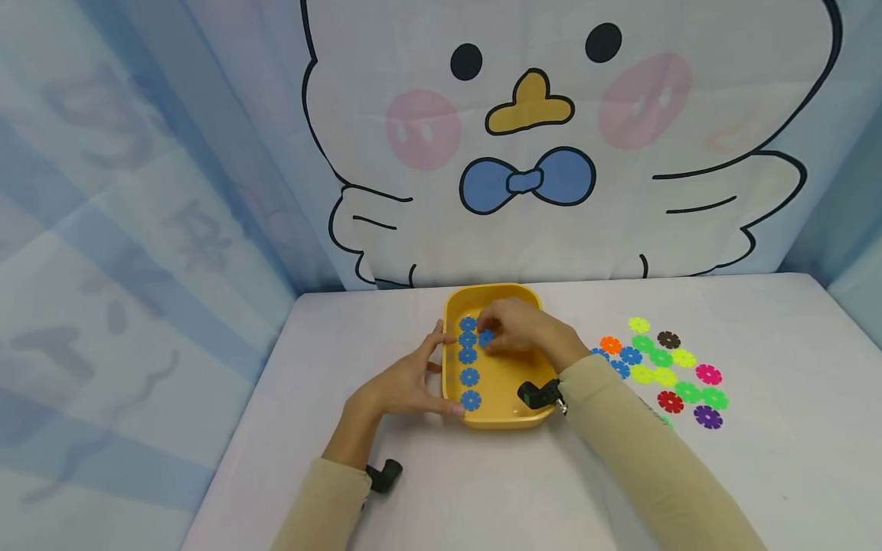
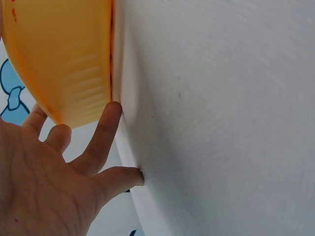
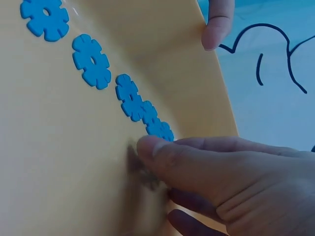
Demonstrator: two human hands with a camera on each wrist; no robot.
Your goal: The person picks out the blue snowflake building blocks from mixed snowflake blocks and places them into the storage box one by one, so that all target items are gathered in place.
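Observation:
A yellow tray (image 1: 506,398) stands at the table's back edge. Along its left side runs a column of several flat blue flower-shaped discs (image 1: 469,376), each notched round the edge with a hole in the middle. My right hand (image 1: 520,325) reaches into the tray, thumb and fingers pinching another blue disc (image 1: 485,337) beside the upper part of that column. In the right wrist view, the hand (image 3: 211,169) mostly hides this disc. My left hand (image 1: 403,380) spreads along the tray's left wall, fingers at the rim; the left wrist view shows its fingertips near the tray's underside (image 2: 64,64).
Right of the tray lies a loose scatter of flower discs in yellow, green (image 1: 660,358), orange, blue, pink (image 1: 708,373), red, purple (image 1: 707,417) and dark brown. The right forearm partly covers them. Behind the white table (image 1: 482,490) hangs a cartoon-printed cloth (image 1: 606,229).

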